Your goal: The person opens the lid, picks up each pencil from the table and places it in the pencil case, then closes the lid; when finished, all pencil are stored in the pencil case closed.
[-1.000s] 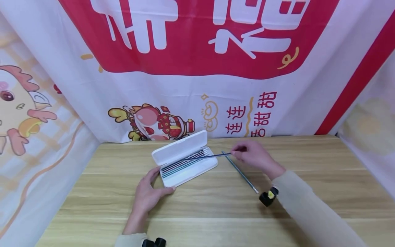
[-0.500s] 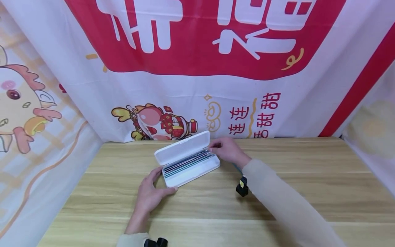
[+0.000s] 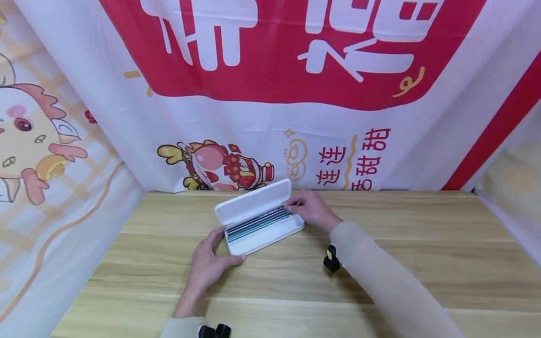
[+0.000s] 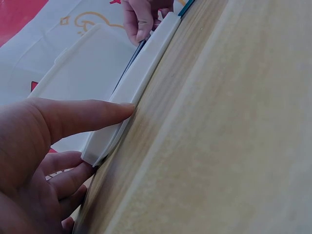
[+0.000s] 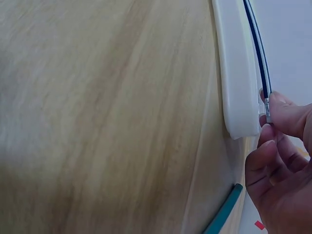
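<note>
A white pencil case (image 3: 270,231) lies open on the wooden table (image 3: 380,281), its lid (image 3: 252,203) tilted back. Several pencils lie lengthwise inside it. My left hand (image 3: 226,246) braces the case's near left corner; the thumb (image 4: 87,114) lies straight along the front wall (image 4: 146,73) and the fingers touch the end. My right hand (image 3: 292,206) is at the case's right end and pinches the tip of a dark blue pencil (image 5: 261,58), which lies along the inside of the case.
A teal pencil (image 5: 223,213) lies loose on the table just right of the case, hidden under my right arm in the head view. A printed red and white cloth (image 3: 270,94) hangs behind and at both sides. Bare wood spreads to the front and right.
My right hand has carried the dark blue pencil leftwards from beside the case into it. The left hand has stayed at the case's corner.
</note>
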{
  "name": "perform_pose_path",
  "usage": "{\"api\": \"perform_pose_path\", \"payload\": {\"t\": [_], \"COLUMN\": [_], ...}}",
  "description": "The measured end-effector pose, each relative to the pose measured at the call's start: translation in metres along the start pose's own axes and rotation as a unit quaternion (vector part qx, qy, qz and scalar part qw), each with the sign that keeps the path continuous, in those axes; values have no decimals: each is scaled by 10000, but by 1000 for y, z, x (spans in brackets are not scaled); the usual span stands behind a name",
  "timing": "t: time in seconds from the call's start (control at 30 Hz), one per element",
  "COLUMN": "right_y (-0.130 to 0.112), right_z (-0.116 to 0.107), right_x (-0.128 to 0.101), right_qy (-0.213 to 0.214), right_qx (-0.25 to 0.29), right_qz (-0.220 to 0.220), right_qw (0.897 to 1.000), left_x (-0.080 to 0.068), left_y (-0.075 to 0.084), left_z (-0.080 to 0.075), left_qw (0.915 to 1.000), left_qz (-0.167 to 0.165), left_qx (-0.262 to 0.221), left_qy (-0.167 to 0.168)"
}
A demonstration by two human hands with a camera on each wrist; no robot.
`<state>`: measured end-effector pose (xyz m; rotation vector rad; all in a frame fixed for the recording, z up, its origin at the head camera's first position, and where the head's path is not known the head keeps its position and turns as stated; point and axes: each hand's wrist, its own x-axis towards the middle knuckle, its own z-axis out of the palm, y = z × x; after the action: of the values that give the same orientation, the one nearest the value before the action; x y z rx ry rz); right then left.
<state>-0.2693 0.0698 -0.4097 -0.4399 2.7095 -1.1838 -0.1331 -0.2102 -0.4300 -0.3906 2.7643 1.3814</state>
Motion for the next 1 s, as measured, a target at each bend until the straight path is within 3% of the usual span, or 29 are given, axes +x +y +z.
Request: {"api": "perform_pose_path", "payload": {"t": [0.63,1.0], "right_y": [-3,-3], "right_z": [7,11], "right_x": [2,2], "right_qy": [99,179], "right_qx": [-237,-129], "right_qz": [-99,203], "right_qw": [9996,9995], "left_x": [0,1], "left_y": [1,0], "left_z": [0,0], "left_qw": [10000,9998], "left_qz": [-90,-157], "left_qx": [1,2], "left_qy": [-31,-90]}}
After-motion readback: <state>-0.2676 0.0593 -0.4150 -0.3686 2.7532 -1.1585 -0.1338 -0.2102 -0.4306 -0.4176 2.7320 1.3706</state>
